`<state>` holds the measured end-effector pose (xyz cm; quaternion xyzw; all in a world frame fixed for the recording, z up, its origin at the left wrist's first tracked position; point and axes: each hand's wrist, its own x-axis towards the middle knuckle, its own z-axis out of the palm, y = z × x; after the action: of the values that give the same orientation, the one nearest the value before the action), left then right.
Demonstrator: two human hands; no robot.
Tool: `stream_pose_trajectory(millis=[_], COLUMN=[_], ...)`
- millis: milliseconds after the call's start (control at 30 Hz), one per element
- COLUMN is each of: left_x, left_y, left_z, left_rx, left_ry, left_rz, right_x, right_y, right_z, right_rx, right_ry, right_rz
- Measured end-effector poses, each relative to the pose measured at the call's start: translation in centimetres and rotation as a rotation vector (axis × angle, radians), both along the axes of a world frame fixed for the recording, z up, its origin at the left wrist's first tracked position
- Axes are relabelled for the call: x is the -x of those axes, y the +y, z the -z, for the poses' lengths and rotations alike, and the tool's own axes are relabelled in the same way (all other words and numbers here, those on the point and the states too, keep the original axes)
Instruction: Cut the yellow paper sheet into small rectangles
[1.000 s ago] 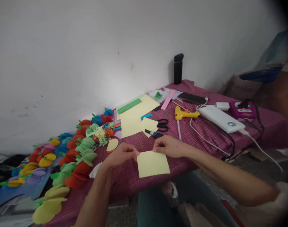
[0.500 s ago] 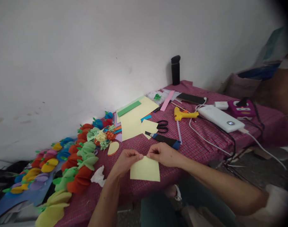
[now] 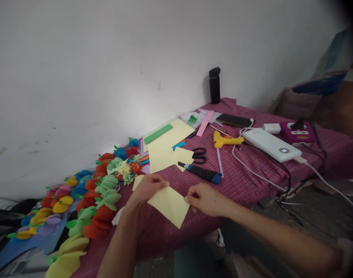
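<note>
Both my hands hold a small pale yellow paper square (image 3: 169, 204) above the near edge of the red checked tablecloth (image 3: 246, 170). My left hand (image 3: 147, 188) pinches its upper left corner. My right hand (image 3: 205, 199) pinches its right corner. The square is turned so one corner points down. Just beyond my hands lie a blue-and-black craft knife (image 3: 204, 173), black scissors (image 3: 199, 153) and larger yellow paper sheets (image 3: 165, 144).
Paper flowers in orange, green, blue and yellow (image 3: 89, 193) line the left of the table. A yellow glue gun (image 3: 224, 139), white power bank (image 3: 272, 144), phone (image 3: 233, 120), purple device (image 3: 298, 135) and cables lie right. A black bottle (image 3: 214, 85) stands by the wall.
The yellow square has been rotated from flat-edged to corner-down. My right hand has dropped lower and my left has risen toward the far left corner.
</note>
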<state>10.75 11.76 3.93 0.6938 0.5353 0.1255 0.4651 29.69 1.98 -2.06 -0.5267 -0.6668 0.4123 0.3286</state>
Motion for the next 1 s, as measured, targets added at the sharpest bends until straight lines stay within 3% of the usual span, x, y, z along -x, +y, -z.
stream_pose_trajectory(millis=[167,300,467,567,700,900,1000], left_x=[-0.1,0.6,2.3,3.1,2.6,0.8,0.7], left_y=[1.3,2.2,0.3,-2.3,-4.8,-6.0,-6.1], left_z=[0.3,1.2,3.3,4.6,5.6,4.9,4.7], left_rx=[-0.079,-0.289,-0.565,-0.618,-0.631,-0.665,-0.630], left_ry=[-0.081,-0.250,-0.224,-0.056,0.017,0.139,0.166], left_rz=[-0.035,-0.225,-0.376,-0.276,-0.075,0.324,0.405], right_x=[1.4,1.9,1.2,-0.4,-2.9,-4.1,-3.9], right_y=[0.7,1.2,-0.2,-0.8,0.6,2.8,2.7], right_z=[-0.2,-0.1,-0.1,-0.6,-0.5,0.8,0.7], right_rx=[-0.025,-0.116,-0.146,-0.258,-0.486,-0.448,-0.443], right_ry=[-0.028,-0.264,-0.588,-0.605,-0.651,-0.784,-0.769], right_rz=[0.059,0.201,0.275,0.328,0.417,0.337,0.308])
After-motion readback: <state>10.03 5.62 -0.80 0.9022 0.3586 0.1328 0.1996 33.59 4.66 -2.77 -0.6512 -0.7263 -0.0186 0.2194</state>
